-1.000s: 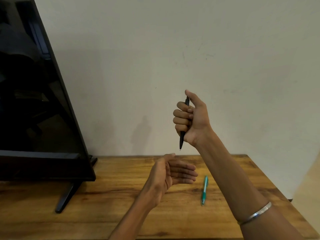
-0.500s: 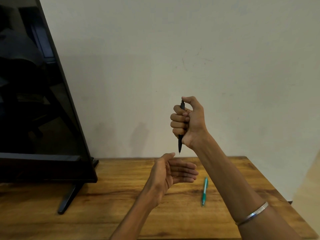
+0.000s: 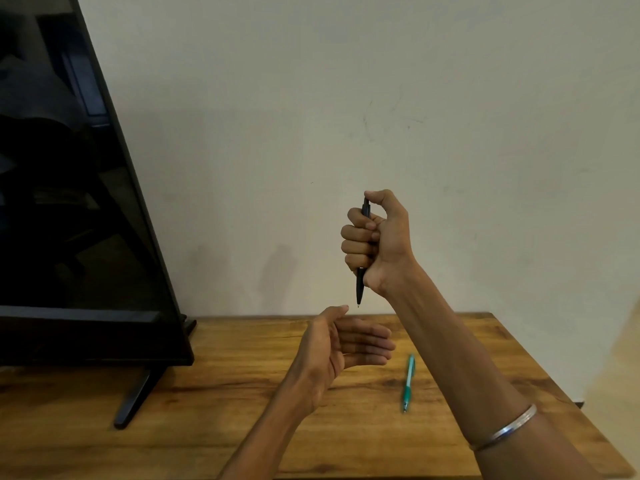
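Upright in the right hand (image 3: 377,242), fist curled round it, thumb atop: slim black pen (image 3: 360,289), tip down, just above the left hand (image 3: 341,344), which is relaxed, palm up w/ nothing in it. Below: grainy wooden table (image 3: 207,427) w/ teal pen (image 3: 408,382); glossy black TV (image 3: 79,237) at left.

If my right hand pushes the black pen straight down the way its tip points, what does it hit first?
Likely the left hand, open just below the black pen gripped in the right hand; depth is unclear.

Right hand (image 3: 379,242) raised, fingers (image 3: 353,233) curled tight; left hand (image 3: 341,344) below, fingers straight
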